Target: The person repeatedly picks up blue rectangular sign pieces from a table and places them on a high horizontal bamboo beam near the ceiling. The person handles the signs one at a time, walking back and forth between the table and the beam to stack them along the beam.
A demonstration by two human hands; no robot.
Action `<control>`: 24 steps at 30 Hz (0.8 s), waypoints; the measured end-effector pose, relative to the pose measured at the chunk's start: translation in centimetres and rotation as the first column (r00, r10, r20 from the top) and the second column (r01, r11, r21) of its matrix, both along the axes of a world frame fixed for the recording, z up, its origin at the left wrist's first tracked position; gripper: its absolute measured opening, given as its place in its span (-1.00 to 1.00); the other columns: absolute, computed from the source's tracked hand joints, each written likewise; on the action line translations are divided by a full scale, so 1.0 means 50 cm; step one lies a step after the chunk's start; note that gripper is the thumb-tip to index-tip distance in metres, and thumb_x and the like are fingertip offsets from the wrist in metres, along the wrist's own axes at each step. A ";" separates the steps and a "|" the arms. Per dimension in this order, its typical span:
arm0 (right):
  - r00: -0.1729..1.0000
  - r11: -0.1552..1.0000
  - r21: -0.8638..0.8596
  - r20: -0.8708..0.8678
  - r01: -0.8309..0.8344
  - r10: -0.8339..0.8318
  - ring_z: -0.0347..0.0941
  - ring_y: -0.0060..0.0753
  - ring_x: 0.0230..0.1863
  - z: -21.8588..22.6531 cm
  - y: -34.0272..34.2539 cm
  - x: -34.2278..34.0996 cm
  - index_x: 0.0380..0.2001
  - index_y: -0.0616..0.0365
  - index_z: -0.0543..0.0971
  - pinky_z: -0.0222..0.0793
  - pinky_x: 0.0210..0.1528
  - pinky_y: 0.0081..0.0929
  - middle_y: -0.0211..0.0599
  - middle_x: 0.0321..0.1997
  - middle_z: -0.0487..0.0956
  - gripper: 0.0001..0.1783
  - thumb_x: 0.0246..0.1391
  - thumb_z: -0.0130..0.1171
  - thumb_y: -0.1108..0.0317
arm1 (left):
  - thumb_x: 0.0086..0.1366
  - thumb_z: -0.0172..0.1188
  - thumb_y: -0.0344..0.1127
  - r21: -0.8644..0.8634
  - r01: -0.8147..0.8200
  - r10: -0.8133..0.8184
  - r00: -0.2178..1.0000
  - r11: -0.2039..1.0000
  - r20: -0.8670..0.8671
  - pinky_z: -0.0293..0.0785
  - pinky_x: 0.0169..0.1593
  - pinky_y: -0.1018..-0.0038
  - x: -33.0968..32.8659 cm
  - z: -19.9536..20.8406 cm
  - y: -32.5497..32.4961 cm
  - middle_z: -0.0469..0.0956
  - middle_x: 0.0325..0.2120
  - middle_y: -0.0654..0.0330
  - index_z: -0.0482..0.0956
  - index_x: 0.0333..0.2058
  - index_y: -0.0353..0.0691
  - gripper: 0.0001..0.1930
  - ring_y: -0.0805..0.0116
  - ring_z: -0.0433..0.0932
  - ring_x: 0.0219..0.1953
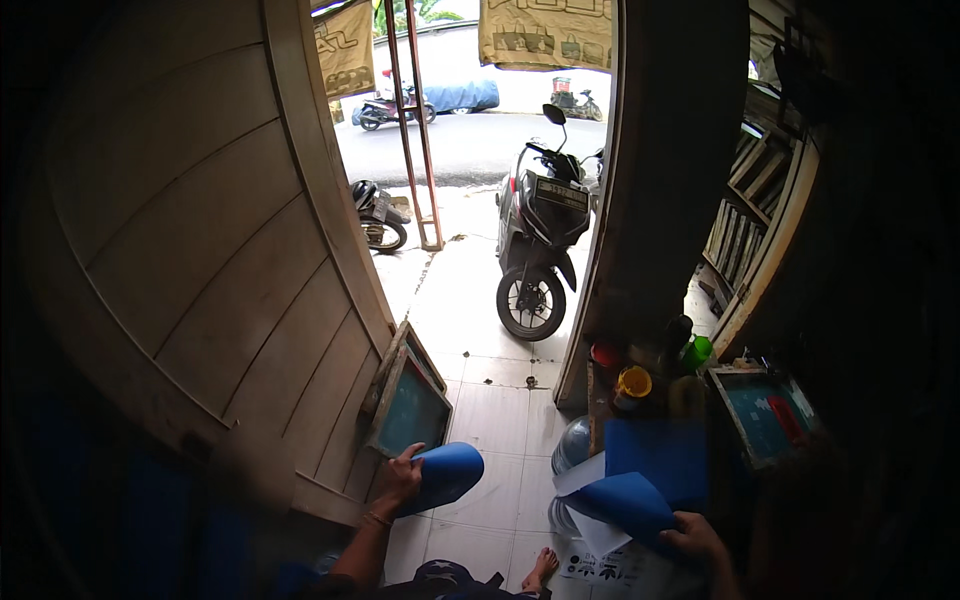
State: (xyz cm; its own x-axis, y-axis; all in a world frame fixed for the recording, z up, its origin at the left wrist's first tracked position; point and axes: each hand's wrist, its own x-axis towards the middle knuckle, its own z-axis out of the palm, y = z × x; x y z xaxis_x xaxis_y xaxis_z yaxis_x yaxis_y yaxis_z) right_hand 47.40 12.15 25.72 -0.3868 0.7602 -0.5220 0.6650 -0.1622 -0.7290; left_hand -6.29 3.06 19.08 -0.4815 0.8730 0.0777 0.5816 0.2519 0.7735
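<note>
Inward from both hands [402, 478] [697, 540] curve blue sheets [447, 474] [625, 502].

Lettering on banner [545, 38], scooter plate [563, 194]

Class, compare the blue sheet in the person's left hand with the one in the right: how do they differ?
The left blue sheet ends in a broad rounded bend; the right blue sheet tapers toward its far left end.
The left blue sheet appears against the tiled floor; the right blue sheet overlaps white paper in view.
Shared: both are blue, bent and hand-held.
</note>
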 end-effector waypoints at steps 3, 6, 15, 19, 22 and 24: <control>0.931 0.890 0.276 -0.137 0.363 -0.337 0.48 -0.54 -0.33 0.018 -0.228 -0.041 -0.28 0.36 0.53 0.36 -0.21 -0.54 -0.26 -0.37 0.59 -0.75 -0.09 0.19 0.47 | 0.20 0.02 -0.34 0.068 0.199 -0.195 0.979 0.978 -0.054 0.45 -0.24 0.10 -0.008 -0.005 0.006 0.53 -0.45 -0.18 0.49 -0.11 -0.18 -0.73 -0.16 0.53 -0.35; 0.782 0.755 0.218 -0.271 0.618 -0.562 0.50 -0.42 -0.23 0.035 -0.430 -0.066 -0.21 0.43 0.48 0.39 -0.14 -0.52 -0.14 -0.28 0.57 -0.66 -0.17 0.13 0.63 | 0.23 0.02 -0.33 0.024 0.353 -0.345 0.924 0.935 -0.162 0.45 -0.27 0.09 0.012 0.001 -0.003 0.53 -0.47 -0.17 0.47 -0.10 -0.16 -0.74 -0.17 0.52 -0.39; 0.297 0.190 0.281 -0.413 0.941 -0.861 0.45 -0.61 -0.38 0.072 -1.027 -0.090 -0.35 0.38 0.54 0.37 -0.29 -0.60 -0.34 -0.41 0.57 -0.86 -0.03 0.14 0.54 | 0.28 -0.04 -0.33 -0.046 0.795 -0.764 0.562 0.604 -0.316 0.40 -0.22 0.13 0.220 0.034 -0.081 0.53 -0.32 -0.17 0.46 -0.08 -0.22 -0.74 -0.16 0.51 -0.30; -0.032 -0.191 0.277 -0.493 0.942 -0.870 0.48 -0.55 -0.33 0.061 -1.331 -0.140 -0.27 0.36 0.56 0.40 -0.21 -0.59 -0.27 -0.35 0.59 -0.80 -0.03 0.13 0.57 | 0.28 -0.07 -0.35 -0.080 0.928 -0.873 0.309 0.363 -0.378 0.40 -0.18 0.14 0.380 0.009 -0.176 0.54 -0.27 -0.13 0.45 -0.08 -0.30 -0.72 -0.10 0.52 -0.24; -0.301 -0.511 0.217 -0.596 0.832 -0.744 0.47 -0.61 -0.34 0.060 -1.534 -0.188 -0.27 0.32 0.56 0.39 -0.22 -0.63 -0.31 -0.35 0.58 -0.81 0.00 0.12 0.55 | 0.27 -0.06 -0.36 0.009 0.994 -0.927 0.109 0.113 -0.358 0.39 -0.13 0.17 0.525 -0.018 -0.287 0.53 -0.24 -0.14 0.47 -0.12 -0.34 -0.73 -0.09 0.51 -0.18; -0.443 -0.655 0.216 -0.583 0.724 -0.681 0.45 -0.62 -0.41 0.063 -1.654 -0.215 -0.28 0.31 0.55 0.38 -0.31 -0.64 -0.35 -0.41 0.57 -0.83 0.01 0.12 0.50 | 0.28 -0.08 -0.33 0.048 0.998 -0.902 -0.022 -0.047 -0.430 0.38 -0.09 0.19 0.625 -0.031 -0.392 0.52 -0.21 -0.13 0.46 -0.12 -0.35 -0.72 -0.08 0.49 -0.14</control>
State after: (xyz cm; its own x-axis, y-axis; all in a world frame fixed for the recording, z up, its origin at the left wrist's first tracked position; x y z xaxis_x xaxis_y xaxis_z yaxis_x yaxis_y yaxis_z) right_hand 36.65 -70.57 28.87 0.9978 -0.0643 -0.0188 -0.0257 -0.1089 -0.9937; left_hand 24.95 -16.51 17.54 0.8765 0.3602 0.3192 0.1895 -0.8679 0.4591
